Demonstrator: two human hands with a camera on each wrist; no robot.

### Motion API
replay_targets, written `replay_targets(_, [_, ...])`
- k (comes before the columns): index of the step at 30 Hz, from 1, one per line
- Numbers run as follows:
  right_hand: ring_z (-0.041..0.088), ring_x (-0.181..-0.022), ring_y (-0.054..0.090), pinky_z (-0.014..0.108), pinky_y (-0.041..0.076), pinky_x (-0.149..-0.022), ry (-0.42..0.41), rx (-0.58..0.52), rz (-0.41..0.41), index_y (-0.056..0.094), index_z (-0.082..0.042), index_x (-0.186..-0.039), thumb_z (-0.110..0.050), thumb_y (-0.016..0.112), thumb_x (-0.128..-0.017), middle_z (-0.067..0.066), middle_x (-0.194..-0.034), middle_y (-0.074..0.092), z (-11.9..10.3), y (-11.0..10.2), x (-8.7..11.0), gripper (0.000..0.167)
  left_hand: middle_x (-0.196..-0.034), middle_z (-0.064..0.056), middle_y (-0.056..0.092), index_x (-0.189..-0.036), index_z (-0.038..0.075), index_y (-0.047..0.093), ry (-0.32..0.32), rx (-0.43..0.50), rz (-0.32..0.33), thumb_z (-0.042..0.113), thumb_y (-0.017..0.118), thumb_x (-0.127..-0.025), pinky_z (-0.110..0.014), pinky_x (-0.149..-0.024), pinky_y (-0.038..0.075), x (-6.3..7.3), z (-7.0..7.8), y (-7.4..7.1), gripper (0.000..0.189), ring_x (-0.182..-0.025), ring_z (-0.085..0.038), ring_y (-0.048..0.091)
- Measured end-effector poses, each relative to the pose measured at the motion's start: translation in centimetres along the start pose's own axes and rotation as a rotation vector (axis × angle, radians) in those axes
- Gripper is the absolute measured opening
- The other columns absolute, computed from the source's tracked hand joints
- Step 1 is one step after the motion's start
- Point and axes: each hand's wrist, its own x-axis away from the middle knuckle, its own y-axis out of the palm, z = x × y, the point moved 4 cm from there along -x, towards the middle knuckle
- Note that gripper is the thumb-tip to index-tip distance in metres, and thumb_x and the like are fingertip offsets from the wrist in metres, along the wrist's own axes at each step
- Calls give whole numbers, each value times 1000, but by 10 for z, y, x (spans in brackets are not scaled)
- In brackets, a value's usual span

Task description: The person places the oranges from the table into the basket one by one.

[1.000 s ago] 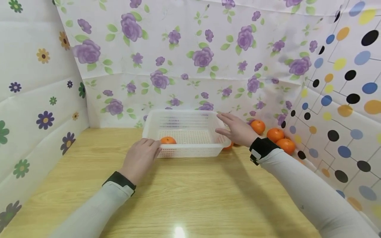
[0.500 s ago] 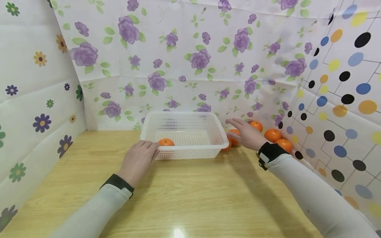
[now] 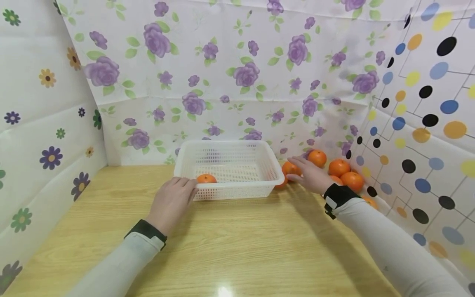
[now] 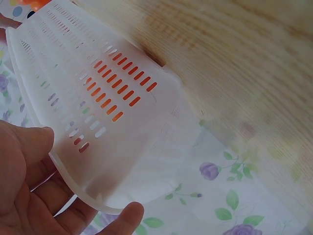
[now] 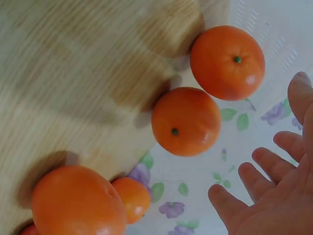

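My left hand [image 3: 172,201] holds the front left corner of a white perforated plastic basket [image 3: 237,190]. In the left wrist view the thumb lies along the outer wall [image 4: 137,147] and the fingers curl around the rim. One mandarin [image 3: 206,178] sits inside the basket, near that hand. My right hand [image 3: 313,176] hovers to the right of the basket with fingers spread and nothing in it. Close to it, two mandarins lie by the basket's right end; the right wrist view shows one mandarin [image 5: 227,63] beside the basket wall and another mandarin [image 5: 186,122] next to it.
Further right, several more mandarins [image 3: 352,181] lie along the dotted cloth wall [image 3: 412,136]. A flowered cloth [image 3: 222,82] stands right behind the basket. The wooden table [image 3: 230,239] stretches toward me in front.
My right hand has moved right and slightly down, from over the basket's right rim to beside the mandarins there. The left hand keeps its grip on the basket.
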Motion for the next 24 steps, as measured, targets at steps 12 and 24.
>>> replay_targets(12, [55, -151, 43, 71, 38, -122, -47, 8, 52, 48, 4, -163, -28, 75, -108, 33, -165, 45, -5, 16, -2, 69, -119, -13, 78, -131, 3, 75, 10, 14, 35, 23, 75, -109, -52, -101, 60, -1, 0, 1, 30, -113, -34, 71])
replay_targets(24, [53, -151, 44, 69, 36, -125, -69, -4, 59, 48, 6, -161, -22, 77, -107, 32, -164, 47, -12, 19, -5, 68, -120, -12, 78, -132, 4, 74, -4, 10, 19, 22, 77, -108, -52, -104, 59, 0, 0, 1, 30, -115, -33, 70])
